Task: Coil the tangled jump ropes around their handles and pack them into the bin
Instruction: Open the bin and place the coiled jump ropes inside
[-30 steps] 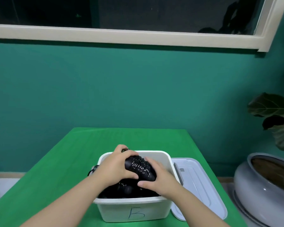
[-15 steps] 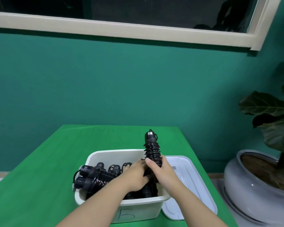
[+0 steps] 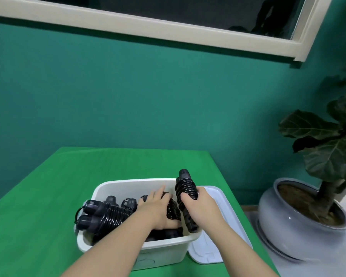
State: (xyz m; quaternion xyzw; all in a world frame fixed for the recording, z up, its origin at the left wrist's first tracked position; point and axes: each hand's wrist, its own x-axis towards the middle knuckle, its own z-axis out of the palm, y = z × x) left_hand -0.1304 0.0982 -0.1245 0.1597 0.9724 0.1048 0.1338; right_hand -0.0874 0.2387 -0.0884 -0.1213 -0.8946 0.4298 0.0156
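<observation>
Ropes [image 3: 106, 213], coiled black around their handles, fill the white bin [image 3: 128, 184] on the green surface [image 3: 38, 196]. Your right hand [image 3: 201, 208] grips one coiled rope [image 3: 185, 188] upright at the bin's right edge, fingers wrapped round it. Your left hand [image 3: 157, 208] presses flat, fingers straight, on the bundles inside. A lid [image 3: 220, 198] lies just beside the bin; a potted plant [image 3: 316, 196] stands off to the right.

- A green counter [image 3: 48, 196] against a teal wall [image 3: 148, 92].
- A white lid [image 3: 224, 232] lying flat on it.
- A leafy plant [image 3: 328, 148] in a grey pot [image 3: 292, 228].
- A cream-framed window [image 3: 168, 17].
</observation>
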